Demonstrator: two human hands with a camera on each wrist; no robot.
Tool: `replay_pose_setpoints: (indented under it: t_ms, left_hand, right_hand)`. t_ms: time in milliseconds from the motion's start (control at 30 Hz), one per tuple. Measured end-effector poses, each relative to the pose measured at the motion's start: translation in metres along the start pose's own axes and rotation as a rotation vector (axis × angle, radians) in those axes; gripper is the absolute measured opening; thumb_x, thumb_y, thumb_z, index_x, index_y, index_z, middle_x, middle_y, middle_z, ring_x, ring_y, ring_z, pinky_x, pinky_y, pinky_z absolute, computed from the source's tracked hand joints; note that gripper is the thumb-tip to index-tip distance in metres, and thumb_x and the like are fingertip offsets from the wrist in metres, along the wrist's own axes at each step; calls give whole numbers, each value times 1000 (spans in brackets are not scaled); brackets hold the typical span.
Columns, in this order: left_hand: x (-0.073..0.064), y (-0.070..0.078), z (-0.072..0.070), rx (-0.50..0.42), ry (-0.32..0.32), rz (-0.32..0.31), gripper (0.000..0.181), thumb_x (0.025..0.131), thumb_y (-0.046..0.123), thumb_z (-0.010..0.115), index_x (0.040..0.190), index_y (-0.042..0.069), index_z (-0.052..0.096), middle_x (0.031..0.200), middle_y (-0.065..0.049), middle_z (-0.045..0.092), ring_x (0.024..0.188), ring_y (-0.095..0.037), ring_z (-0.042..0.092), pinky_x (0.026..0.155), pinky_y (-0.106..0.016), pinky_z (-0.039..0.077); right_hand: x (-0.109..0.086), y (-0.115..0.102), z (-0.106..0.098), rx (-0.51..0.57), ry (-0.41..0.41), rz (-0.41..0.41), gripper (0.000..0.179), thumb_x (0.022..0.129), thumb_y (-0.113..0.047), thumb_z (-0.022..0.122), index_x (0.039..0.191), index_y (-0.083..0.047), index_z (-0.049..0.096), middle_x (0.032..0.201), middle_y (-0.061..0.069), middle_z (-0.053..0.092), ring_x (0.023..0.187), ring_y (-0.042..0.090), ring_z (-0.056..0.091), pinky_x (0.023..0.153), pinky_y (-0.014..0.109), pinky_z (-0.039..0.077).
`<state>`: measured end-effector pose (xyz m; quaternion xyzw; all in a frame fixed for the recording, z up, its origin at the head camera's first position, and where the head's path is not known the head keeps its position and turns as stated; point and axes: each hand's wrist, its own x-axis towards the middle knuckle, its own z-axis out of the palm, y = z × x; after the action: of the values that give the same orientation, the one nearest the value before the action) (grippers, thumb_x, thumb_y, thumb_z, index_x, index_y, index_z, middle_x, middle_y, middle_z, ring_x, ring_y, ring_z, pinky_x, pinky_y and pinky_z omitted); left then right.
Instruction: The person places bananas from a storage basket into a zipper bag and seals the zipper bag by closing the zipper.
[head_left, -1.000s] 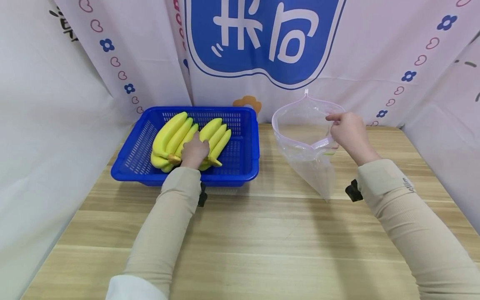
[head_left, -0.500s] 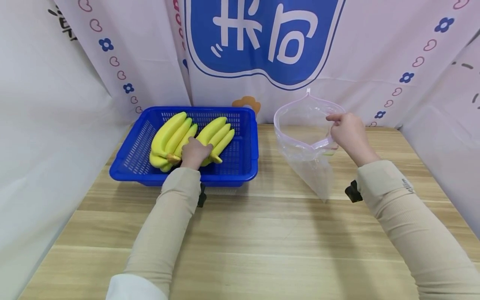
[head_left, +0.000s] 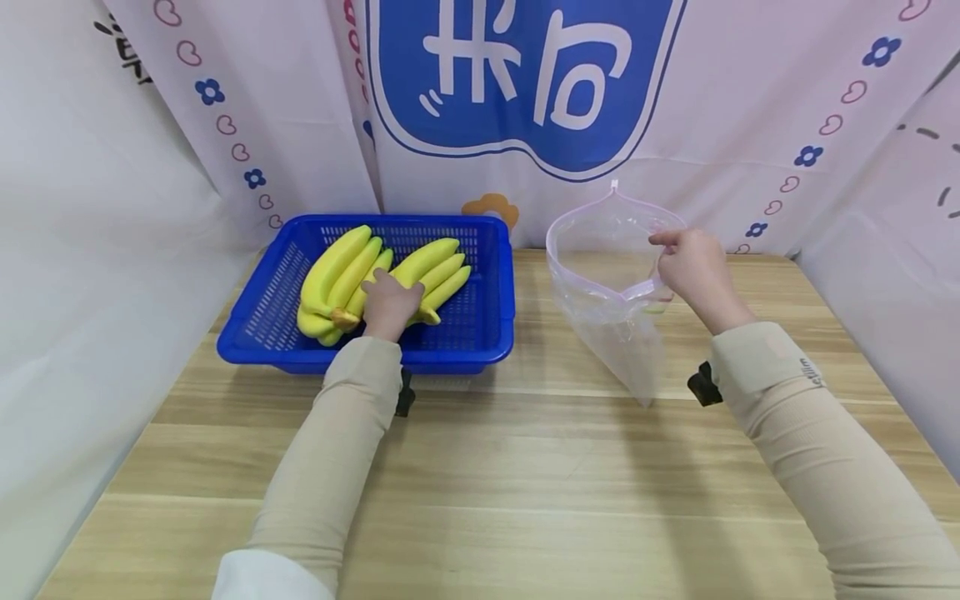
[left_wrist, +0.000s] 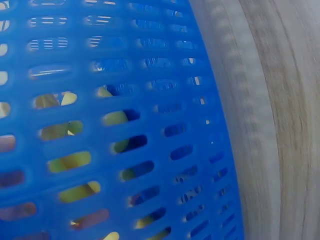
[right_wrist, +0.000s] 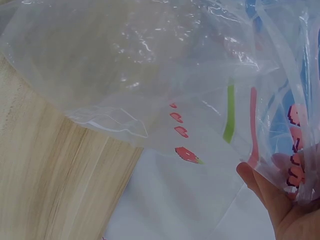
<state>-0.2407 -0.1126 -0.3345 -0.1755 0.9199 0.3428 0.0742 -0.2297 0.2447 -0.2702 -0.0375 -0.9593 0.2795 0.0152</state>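
Observation:
Inside the blue plastic basket [head_left: 489,333] lie two bunches of yellow bananas. My left hand [head_left: 390,304] reaches in between them and grips the right-hand bunch of bananas [head_left: 438,275] near its stem. The left bunch [head_left: 337,275] lies just beside that hand. In the left wrist view the slotted basket wall [left_wrist: 115,170] hides most of the hand and fruit. My right hand [head_left: 697,271] holds a clear zip bag [head_left: 611,325] by its pinkish rim, mouth open upward. The right wrist view shows the thumb against the bag's printed film [right_wrist: 200,125].
Both the basket and the bag are on the far half of a wooden table [head_left: 510,483]. A printed white cloth [head_left: 525,192] with a blue emblem hangs right behind them, and plain white cloth walls off the left side.
The right-hand bunch of bananas has turned slightly, its tips swinging to the right under my left hand. My right hand and the bag have stayed nearly still.

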Motion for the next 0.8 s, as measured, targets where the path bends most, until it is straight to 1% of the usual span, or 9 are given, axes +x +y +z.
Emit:
replay_pose_setpoints:
  t_ms: [67, 133, 233, 367, 467, 533, 667, 800]
  left_hand:
    - [1, -1, 0, 6, 11, 4, 77, 96, 37, 43, 149, -5, 7, 148, -34, 19, 120, -47, 46, 102, -55, 41]
    - [3, -1, -1, 1, 30, 8, 78, 96, 38, 44, 149, -5, 8, 148, -33, 20, 121, -47, 45, 102, -55, 41]
    - [4, -1, -1, -28, 61, 19, 78, 95, 39, 45, 149, -5, 10, 149, -32, 20, 121, -46, 46, 102, -55, 42]
    - [4, 3, -4, -80, 107, 29, 77, 94, 40, 46, 149, -4, 12, 147, -30, 24, 115, -45, 50, 98, -54, 44]
    - [4, 6, -6, -105, 143, 34, 76, 94, 39, 46, 148, -3, 15, 144, -28, 28, 110, -43, 53, 95, -53, 46]
    - [4, 7, -8, -122, 163, 42, 75, 93, 39, 47, 148, -1, 15, 144, -27, 29, 109, -42, 53, 94, -53, 47]
    - [6, 9, -9, -180, 213, 79, 72, 92, 38, 47, 148, 2, 19, 144, -24, 30, 111, -39, 51, 95, -51, 45]
    - [9, 11, -8, -255, 256, 132, 72, 91, 38, 50, 149, 6, 22, 147, -19, 31, 113, -36, 48, 96, -48, 44]
  right_hand:
    - [0, 0, 0, 5, -4, -2, 48, 86, -1, 37, 129, 1, 56, 117, 28, 54, 47, 13, 31, 42, 24, 30]
    - [-1, -1, 0, 8, -9, -3, 48, 86, -1, 37, 130, 2, 56, 119, 29, 54, 47, 13, 32, 42, 25, 31]
    - [-1, -2, 0, 15, -15, -2, 47, 87, -1, 38, 130, 2, 56, 127, 29, 52, 47, 13, 33, 42, 25, 32]
    - [-1, -3, 1, 4, -7, -10, 48, 86, -1, 37, 129, 2, 56, 129, 29, 52, 49, 15, 34, 43, 25, 31]
    - [-1, -3, 2, -7, -2, -19, 48, 85, 0, 37, 129, 2, 57, 127, 28, 54, 50, 16, 34, 43, 25, 31]
    - [-1, -4, 2, -9, -6, -18, 47, 86, -1, 38, 129, 2, 57, 124, 28, 55, 49, 15, 35, 43, 25, 32]
    - [-2, -5, 2, 0, -24, -9, 46, 87, 0, 39, 130, 2, 55, 120, 27, 54, 47, 14, 35, 43, 25, 33]
    - [-2, -5, 1, 4, -28, -9, 46, 87, 0, 38, 130, 2, 55, 125, 29, 53, 48, 14, 35, 43, 25, 33]
